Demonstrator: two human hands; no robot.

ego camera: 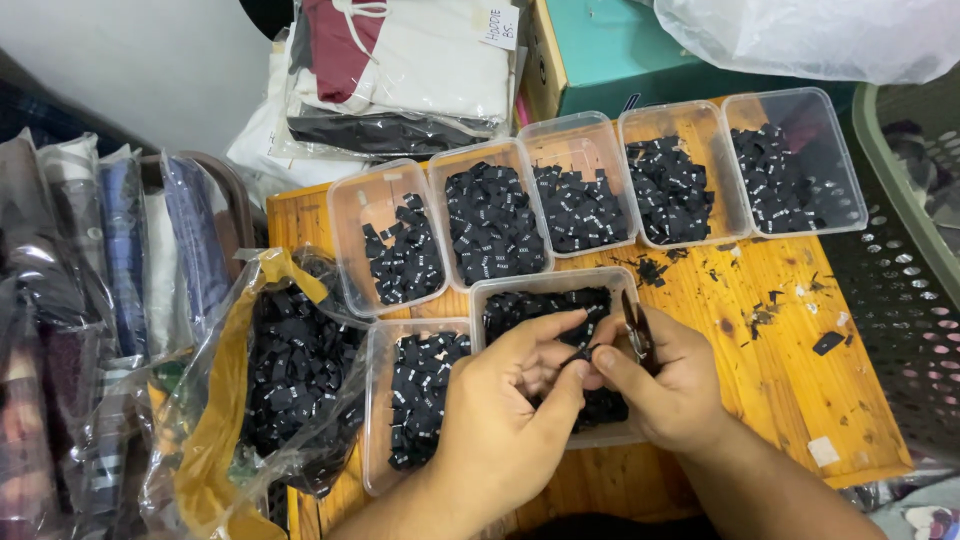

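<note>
My left hand (505, 410) and my right hand (668, 385) meet over a clear plastic tray (480, 292) of small black fabric labels. Both pinch one black label (578, 355) between thumb and fingertips. My right hand also holds small metal snips (634, 328), their blades pointing up and away. A second clear tray (376, 450) of black labels lies just left of my left hand.
Several more clear trays (690, 120) of black labels stand in a row at the back of the wooden board (790, 390). A plastic bag of labels (290, 380) lies left. Folded bagged clothes (400, 70), a teal box (620, 50) and a grey basket (900, 260) surround the board.
</note>
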